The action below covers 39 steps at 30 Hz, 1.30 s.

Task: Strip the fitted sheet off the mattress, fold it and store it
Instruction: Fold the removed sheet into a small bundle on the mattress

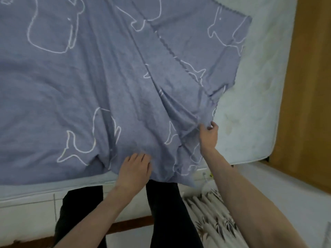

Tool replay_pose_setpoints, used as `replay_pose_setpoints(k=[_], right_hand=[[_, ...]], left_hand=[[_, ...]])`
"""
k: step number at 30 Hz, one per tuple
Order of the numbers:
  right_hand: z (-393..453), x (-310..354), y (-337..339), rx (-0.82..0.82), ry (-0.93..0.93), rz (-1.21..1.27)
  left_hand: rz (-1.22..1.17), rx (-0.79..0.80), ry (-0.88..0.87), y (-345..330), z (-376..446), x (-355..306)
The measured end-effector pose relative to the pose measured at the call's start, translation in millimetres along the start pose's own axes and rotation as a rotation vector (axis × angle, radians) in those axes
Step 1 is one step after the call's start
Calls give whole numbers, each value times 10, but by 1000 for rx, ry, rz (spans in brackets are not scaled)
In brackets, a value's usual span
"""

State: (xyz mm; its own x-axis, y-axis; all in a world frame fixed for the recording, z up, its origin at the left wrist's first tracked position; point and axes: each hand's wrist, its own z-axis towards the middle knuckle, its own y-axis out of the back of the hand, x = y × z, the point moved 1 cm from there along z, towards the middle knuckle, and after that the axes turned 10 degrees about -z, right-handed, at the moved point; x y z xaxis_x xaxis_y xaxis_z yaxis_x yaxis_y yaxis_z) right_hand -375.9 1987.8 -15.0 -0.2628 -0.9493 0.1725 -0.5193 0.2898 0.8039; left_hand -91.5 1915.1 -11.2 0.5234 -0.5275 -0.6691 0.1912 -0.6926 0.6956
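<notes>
Two hands are on the fitted sheet (pixel 89 83) right now, and most of it lies loose on top of the mattress (pixel 250 108), already off at the right side where bare white padding shows. The right hand (pixel 208 134) pinches a bunched bit of the elastic edge near the right, fingers curled round the fabric. The left hand (pixel 135 169) lies on the sheet at the near edge, fingers fairly straight, more pressing than grabbing as far as I can tell.

What could go wrong, imo: the right-hand grip is just a small wad of hem, so a hard tug could let it slip out or drag the whole thing into a twisted lump instead of a clean edge. The far right corner is already flopped over on itself, which will probably make lining up corners for a fold annoying. Also a chunk hangs over the near edge by the person's legs (pixel 161 212), so it might slide to the floor (pixel 286 185).
</notes>
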Motion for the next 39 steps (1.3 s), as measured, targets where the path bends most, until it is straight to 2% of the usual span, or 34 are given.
replay_pose_setpoints(k=[3,5,8,10,12,14,17,20,22,24,28,30,33,36,39], right_hand=[[348,74,151,177,-76,383],[562,229,208,234,-50,436],[824,467,224,345,-1,471],[935,555,214,414,39,383],[996,593,220,368,166,186],[1009,595,247,292,279,61],[995,614,413,180,446,150],[1069,743,652,4,565,239],[1189,861,786,-40,596,247],[1329,983,865,-53,615,220],[1541,1183,845,22,642,69],[1600,1264,894,-12,673,9],[1724,1390,927,-80,664,35],[1833,1564,864,-54,677,-25],[2002,1666,853,-16,733,-82]], left_hand=[[-31,102,121,-352,36,-497],[-32,156,155,-541,123,-803],[0,129,177,-738,373,-1126],[77,126,190,-820,583,-1259],[183,189,173,-923,785,-1358],[267,342,160,-1048,924,-1454],[349,650,215,-1301,1031,-1542],[471,838,149,-1515,979,-1602],[522,883,99,-1615,913,-1616],[572,842,32,-1666,852,-1594],[702,840,-87,-1713,720,-1605],[743,873,-91,-1762,685,-1608],[552,935,55,-1816,608,-1653],[334,951,254,-1906,443,-1761],[316,941,466,-2067,183,-1909]])
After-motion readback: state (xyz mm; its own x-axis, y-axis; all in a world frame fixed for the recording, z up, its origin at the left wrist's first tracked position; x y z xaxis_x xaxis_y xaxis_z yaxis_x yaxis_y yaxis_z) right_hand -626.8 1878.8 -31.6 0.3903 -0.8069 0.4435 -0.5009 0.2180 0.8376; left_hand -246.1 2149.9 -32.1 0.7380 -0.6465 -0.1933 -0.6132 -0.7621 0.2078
